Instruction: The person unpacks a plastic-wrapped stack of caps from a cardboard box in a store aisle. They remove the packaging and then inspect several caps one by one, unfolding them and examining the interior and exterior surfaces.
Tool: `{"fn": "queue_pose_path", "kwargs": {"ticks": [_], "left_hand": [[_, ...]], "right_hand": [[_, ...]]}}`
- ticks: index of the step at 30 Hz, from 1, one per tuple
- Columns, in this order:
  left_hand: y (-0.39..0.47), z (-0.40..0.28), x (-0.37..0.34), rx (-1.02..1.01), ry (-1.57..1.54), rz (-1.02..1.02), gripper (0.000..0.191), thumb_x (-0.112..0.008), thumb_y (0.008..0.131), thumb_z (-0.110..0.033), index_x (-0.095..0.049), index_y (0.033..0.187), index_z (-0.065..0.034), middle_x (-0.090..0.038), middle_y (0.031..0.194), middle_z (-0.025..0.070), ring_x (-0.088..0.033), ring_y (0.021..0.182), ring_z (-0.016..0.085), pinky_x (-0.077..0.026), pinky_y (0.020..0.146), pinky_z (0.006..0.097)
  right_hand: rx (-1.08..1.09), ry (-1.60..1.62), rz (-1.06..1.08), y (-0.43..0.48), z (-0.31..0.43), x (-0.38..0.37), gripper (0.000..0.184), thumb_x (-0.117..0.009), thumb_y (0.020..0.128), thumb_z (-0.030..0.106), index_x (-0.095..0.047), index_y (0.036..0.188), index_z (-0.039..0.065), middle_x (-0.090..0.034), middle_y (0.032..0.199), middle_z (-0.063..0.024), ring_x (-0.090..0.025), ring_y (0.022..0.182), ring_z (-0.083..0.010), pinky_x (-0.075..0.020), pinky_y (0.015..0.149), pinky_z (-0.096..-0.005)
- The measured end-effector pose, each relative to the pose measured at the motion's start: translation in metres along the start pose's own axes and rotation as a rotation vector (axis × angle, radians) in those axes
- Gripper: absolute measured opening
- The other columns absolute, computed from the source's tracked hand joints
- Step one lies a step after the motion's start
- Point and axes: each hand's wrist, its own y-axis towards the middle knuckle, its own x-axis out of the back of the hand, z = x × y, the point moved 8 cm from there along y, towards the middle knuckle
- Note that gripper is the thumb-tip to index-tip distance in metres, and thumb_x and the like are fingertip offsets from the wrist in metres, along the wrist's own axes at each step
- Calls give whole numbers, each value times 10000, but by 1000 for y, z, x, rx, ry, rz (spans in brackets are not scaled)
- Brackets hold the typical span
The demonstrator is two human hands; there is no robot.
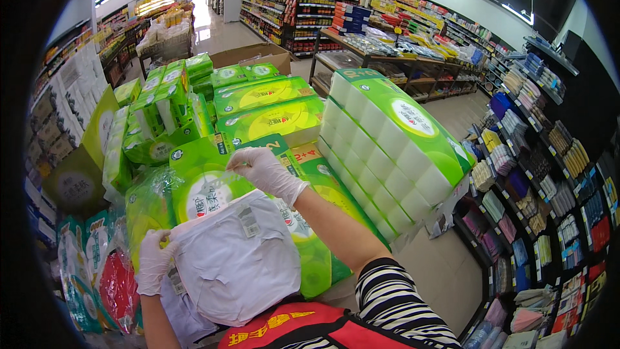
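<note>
My left hand (pixel 155 259), in a thin white glove, grips the left edge of a stack of pale lavender fabric briefs (pixel 237 257) with a paper tag near its top. My right hand (pixel 266 174), gloved too, is above the briefs with its fingertips pinched on a thin clear plastic piece (pixel 218 183), whose exact kind I cannot tell. Another pale folded garment (pixel 181 300) lies partly hidden below my left wrist. Under the briefs are green plastic-wrapped tissue packs (pixel 193 160). Clear plastic film (pixel 150 189) lies crumpled on the packs to the left.
Tall wrapped toilet-roll packs (pixel 382 165) stand at the right. More tissue packs (pixel 271 118) are stacked ahead. At lower left are a red plastic-wrapped item (pixel 118 286) and teal packages (pixel 72 261). Shelves of folded textiles (pixel 528 203) line the right; a display table (pixel 387 55) stands beyond.
</note>
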Motion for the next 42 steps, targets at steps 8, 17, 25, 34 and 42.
{"fn": "queue_pose_path", "kwargs": {"ticks": [8, 17, 25, 34, 42], "left_hand": [[-5, 40, -16, 251, -158, 99, 269, -745, 739, -171, -696, 922, 20, -648, 746, 108, -610, 683, 179, -479, 633, 312], [-8, 31, -18, 282, -227, 108, 220, -729, 722, -131, -633, 854, 17, -651, 788, 89, -605, 720, 166, -487, 648, 306], [0, 10, -13, 110, -322, 71, 396, -691, 705, -97, -662, 1083, 19, -700, 973, 123, -658, 907, 202, -510, 827, 309], [-7, 14, -20, 273, -512, 266, 358, -716, 724, -73, -687, 1061, 42, -679, 888, 53, -617, 768, 112, -495, 703, 244], [7, 4, -36, 269, -530, 188, 249, -748, 785, -91, -707, 995, 36, -688, 869, 62, -634, 756, 118, -517, 690, 244]], "right_hand": [[2, 42, 35, 2, 2, -25, 103, -673, 842, 30, -695, 943, 24, -708, 900, -123, -686, 869, -219, -532, 782, -307], [-71, 105, 96, -3, -4, -39, 118, -658, 860, 7, -694, 972, 10, -712, 929, -110, -669, 877, -161, -522, 777, -284], [44, 5, 76, -5, -1, -40, 120, -666, 838, 64, -710, 935, 10, -705, 878, -111, -650, 820, -162, -517, 744, -294], [-213, 176, 182, -5, -9, -57, 137, -655, 880, 54, -689, 990, -20, -682, 896, -59, -607, 757, -99, -500, 672, -242], [-203, 106, 293, 8, 0, -83, 146, -673, 867, 83, -696, 973, -15, -674, 881, -41, -572, 753, -91, -480, 702, -233]]}}
